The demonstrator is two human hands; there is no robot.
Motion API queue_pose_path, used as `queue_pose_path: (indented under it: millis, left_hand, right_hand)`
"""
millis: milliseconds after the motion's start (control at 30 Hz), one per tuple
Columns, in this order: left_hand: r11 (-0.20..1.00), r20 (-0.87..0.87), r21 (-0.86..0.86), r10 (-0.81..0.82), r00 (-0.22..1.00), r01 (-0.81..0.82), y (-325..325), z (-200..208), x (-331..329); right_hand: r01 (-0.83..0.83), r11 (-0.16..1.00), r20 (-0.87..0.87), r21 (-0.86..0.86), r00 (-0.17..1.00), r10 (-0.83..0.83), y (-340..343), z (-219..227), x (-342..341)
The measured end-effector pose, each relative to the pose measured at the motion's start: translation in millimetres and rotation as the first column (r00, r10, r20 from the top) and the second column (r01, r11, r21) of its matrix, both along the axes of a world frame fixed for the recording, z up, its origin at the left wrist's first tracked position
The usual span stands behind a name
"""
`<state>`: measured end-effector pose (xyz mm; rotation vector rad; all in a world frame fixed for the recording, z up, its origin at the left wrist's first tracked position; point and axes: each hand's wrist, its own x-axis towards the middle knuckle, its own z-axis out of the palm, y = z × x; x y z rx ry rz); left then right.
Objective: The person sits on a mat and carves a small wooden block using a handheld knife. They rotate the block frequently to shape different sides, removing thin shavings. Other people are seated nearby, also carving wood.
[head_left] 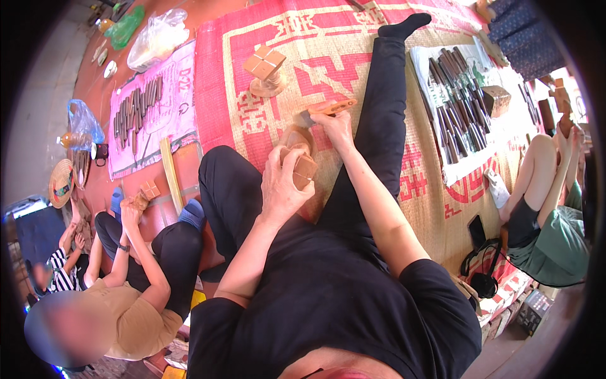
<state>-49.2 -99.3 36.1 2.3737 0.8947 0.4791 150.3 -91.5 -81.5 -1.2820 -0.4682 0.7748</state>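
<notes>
My left hand point(282, 188) is closed round a carved wooden piece point(305, 169). Its block-shaped end points toward me, and its rounded carved part points away. In my right hand point(336, 129) is a flat brush point(341, 107) with an orange wooden handle. The dark bristles are at the far end of the carved piece; whether they touch it, I cannot tell. A second carved wooden piece point(264, 66) with a square block on top stands on the red and straw-coloured mat point(233, 82), beyond my left hand.
Dark-handled carving tools point(137, 110) lie on a pink cloth at left. More tools point(457, 107) and a wooden block point(497, 100) rest on a white sheet at right. One co-worker point(136, 252) sits at left holding a wooden piece; another point(543, 208) sits at right.
</notes>
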Motion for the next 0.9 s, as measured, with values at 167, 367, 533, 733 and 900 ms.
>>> queue_pose_path:
  millis: [167,367,533,733,900]
  left_hand:
    - [0.996,0.057,-0.032,-0.08,0.995,0.082,16,4,-4]
    - [0.919,-0.153,0.07,-0.375,0.914,0.388,48,18,-8]
    - [0.86,-0.226,0.117,-0.464,0.857,0.496,71,27,-9]
    - [0.941,-0.106,0.199,-0.258,0.96,0.275,48,15,5]
    - [0.96,0.17,0.256,0.073,0.983,-0.116,29,-21,9]
  right_hand:
    - [-0.17,0.926,0.003,-0.336,0.983,0.182,-39,16,21]
    - [-0.023,0.956,0.039,-0.293,0.999,0.036,-34,35,21]
    - [0.023,0.976,-0.073,-0.216,0.997,-0.04,-37,28,10]
    - [0.05,0.975,-0.094,-0.215,0.993,-0.072,-43,15,13]
    - [-0.016,0.956,0.063,-0.292,0.997,0.036,-34,11,25]
